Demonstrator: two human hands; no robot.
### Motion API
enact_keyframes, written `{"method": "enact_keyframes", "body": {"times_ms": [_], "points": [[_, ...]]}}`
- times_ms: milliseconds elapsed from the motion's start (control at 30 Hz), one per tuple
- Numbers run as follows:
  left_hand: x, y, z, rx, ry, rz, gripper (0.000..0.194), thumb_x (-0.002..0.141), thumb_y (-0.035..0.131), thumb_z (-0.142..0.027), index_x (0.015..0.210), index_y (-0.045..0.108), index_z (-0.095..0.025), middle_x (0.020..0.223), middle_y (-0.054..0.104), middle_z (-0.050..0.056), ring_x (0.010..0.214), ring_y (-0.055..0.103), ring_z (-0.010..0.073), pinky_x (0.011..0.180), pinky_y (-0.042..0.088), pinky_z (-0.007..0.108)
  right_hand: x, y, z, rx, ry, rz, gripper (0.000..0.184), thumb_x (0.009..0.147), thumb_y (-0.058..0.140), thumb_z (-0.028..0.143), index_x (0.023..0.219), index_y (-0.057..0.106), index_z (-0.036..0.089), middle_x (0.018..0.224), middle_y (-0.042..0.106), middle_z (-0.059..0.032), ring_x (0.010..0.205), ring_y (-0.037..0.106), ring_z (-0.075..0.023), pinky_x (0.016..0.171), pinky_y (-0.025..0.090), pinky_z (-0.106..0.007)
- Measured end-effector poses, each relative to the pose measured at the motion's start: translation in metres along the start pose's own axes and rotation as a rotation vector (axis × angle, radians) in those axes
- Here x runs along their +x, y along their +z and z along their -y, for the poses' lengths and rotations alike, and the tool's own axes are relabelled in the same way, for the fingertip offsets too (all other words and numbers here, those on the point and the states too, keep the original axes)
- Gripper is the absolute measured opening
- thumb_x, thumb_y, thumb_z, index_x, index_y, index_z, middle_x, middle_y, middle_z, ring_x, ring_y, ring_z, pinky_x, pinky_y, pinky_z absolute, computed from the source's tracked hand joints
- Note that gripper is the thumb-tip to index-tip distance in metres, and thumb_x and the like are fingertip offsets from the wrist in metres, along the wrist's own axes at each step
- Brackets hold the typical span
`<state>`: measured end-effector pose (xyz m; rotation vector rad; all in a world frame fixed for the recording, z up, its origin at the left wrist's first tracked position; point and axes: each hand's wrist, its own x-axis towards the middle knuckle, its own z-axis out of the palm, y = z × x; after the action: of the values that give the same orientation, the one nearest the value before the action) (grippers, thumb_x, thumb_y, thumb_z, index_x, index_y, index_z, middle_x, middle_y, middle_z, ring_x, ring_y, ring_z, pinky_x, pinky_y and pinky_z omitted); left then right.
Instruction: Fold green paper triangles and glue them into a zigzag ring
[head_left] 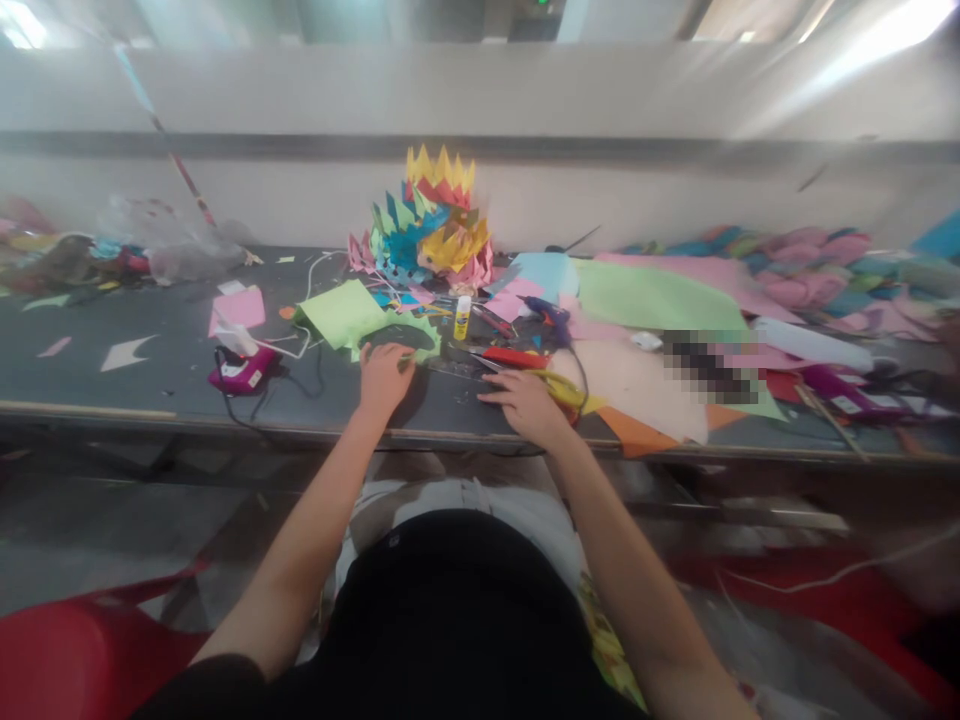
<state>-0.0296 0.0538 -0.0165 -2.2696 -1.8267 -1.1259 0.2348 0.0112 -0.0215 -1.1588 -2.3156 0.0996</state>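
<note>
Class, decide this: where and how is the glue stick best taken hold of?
Probably around its yellow barrel, below the white cap, coming from the near side: it stands upright and narrow, with paper crowns piled behind it.

Dark table [172, 375], jagged green paper [429, 338], paper crowns [405, 245], glue stick [462, 320]

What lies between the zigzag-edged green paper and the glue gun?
The head view shows a yellow glue stick, then slim items too blurred to name.

Bare forearms [315, 510] reach from near to far. The left hand [386, 376] curls; the right hand [531, 406] spreads its fingers [498, 397] leftward.
</note>
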Motion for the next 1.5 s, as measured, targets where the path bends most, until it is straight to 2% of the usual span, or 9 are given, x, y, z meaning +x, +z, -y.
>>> {"method": "enact_keyframes", "body": {"times_ms": [200, 300, 467, 633, 800, 1000, 1167, 1333, 1500], "points": [[-0.0001, 0.0002, 0.0002, -0.003, 0.004, 0.01, 0.011, 0.084, 0.053, -0.023, 0.088, 0.062, -0.026, 0.099, 0.068, 0.001, 0.1, 0.058, 0.0216, 0.108, 0.021, 0.042, -0.0006, -0.001, 0.0003, 0.042, 0.045, -0.142, 0.038, 0.073, 0.04, 0.005, 0.079, 0.072, 0.024, 0.107, 0.067, -0.0024, 0.101, 0.057, -0.0208, 0.092, 0.042, -0.042], [-0.0002, 0.0009, 0.001, -0.004, 0.006, 0.006, 0.01, 0.083, 0.054, -0.023, 0.088, 0.062, -0.026, 0.099, 0.068, 0.001, 0.1, 0.058, 0.0215, 0.107, 0.021, 0.042, -0.0003, -0.0002, 0.0013, 0.002, 0.027, -0.098, 0.041, 0.074, 0.04, 0.005, 0.092, 0.072, 0.024, 0.113, 0.066, -0.0033, 0.105, 0.056, -0.0219, 0.093, 0.041, -0.043], [0.0, 0.0016, 0.0019, -0.004, 0.008, 0.006, 0.009, 0.083, 0.055, -0.022, 0.087, 0.062, -0.026, 0.099, 0.068, 0.0, 0.099, 0.059, 0.0215, 0.107, 0.021, 0.043, -0.0006, -0.0006, 0.0007, 0.02, 0.036, -0.075, 0.036, 0.067, 0.042, 0.003, 0.066, 0.071, 0.025, 0.109, 0.067, -0.0006, 0.104, 0.056, -0.0223, 0.092, 0.041, -0.043], [0.0001, 0.0009, 0.0011, -0.002, 0.0, 0.015, 0.009, 0.083, 0.054, -0.023, 0.086, 0.063, -0.026, 0.098, 0.068, 0.0, 0.099, 0.059, 0.0217, 0.107, 0.021, 0.043, 0.0003, 0.0016, -0.0003, 0.012, 0.044, -0.075, 0.044, 0.071, 0.04, 0.003, 0.092, 0.072, 0.025, 0.112, 0.066, -0.0018, 0.105, 0.056, -0.0206, 0.094, 0.041, -0.042], [-0.0002, 0.0011, 0.0014, 0.003, 0.004, 0.014, 0.01, 0.083, 0.054, -0.023, 0.086, 0.063, -0.026, 0.097, 0.068, 0.0, 0.1, 0.058, 0.0218, 0.108, 0.021, 0.043, -0.0012, 0.0025, -0.0015, 0.041, 0.078, -0.108, 0.034, 0.066, 0.042, 0.003, 0.062, 0.068, 0.024, 0.103, 0.069, -0.0014, 0.101, 0.057, -0.0225, 0.091, 0.042, -0.042], [-0.0001, 0.0009, 0.0012, -0.007, 0.005, 0.01, 0.009, 0.083, 0.054, -0.023, 0.085, 0.063, -0.026, 0.097, 0.068, 0.0, 0.099, 0.059, 0.0218, 0.107, 0.021, 0.043, -0.0011, 0.0016, -0.0015, 0.021, 0.034, -0.071, 0.044, 0.066, 0.04, 0.002, 0.084, 0.073, 0.026, 0.113, 0.066, -0.0002, 0.105, 0.056, -0.0209, 0.093, 0.041, -0.041], [-0.0001, 0.0004, 0.0007, -0.004, -0.003, 0.021, 0.009, 0.083, 0.054, -0.023, 0.086, 0.063, -0.026, 0.099, 0.068, 0.001, 0.101, 0.058, 0.022, 0.108, 0.02, 0.043, -0.0031, 0.0044, -0.0048, 0.061, 0.13, -0.173, 0.031, 0.064, 0.042, 0.004, 0.052, 0.064, 0.023, 0.098, 0.07, -0.0022, 0.097, 0.058, -0.0222, 0.088, 0.044, -0.041], [-0.0003, 0.0004, 0.0007, 0.0, 0.006, 0.01, 0.009, 0.083, 0.055, -0.023, 0.085, 0.063, -0.025, 0.099, 0.068, 0.001, 0.099, 0.058, 0.0215, 0.107, 0.021, 0.042, -0.0026, 0.0039, -0.0048, 0.07, 0.084, -0.156, 0.042, 0.065, 0.039, 0.002, 0.076, 0.072, 0.024, 0.106, 0.068, -0.0013, 0.1, 0.057, -0.0204, 0.091, 0.042, -0.039], [-0.0003, -0.0012, -0.0002, 0.007, 0.006, 0.025, 0.009, 0.083, 0.054, -0.023, 0.086, 0.063, -0.025, 0.098, 0.068, 0.001, 0.1, 0.058, 0.0211, 0.107, 0.021, 0.042, -0.0024, 0.0034, -0.0052, 0.084, 0.045, -0.142, 0.031, 0.062, 0.042, 0.003, 0.046, 0.06, 0.023, 0.09, 0.07, -0.0014, 0.091, 0.058, -0.0208, 0.084, 0.043, -0.038]]}}
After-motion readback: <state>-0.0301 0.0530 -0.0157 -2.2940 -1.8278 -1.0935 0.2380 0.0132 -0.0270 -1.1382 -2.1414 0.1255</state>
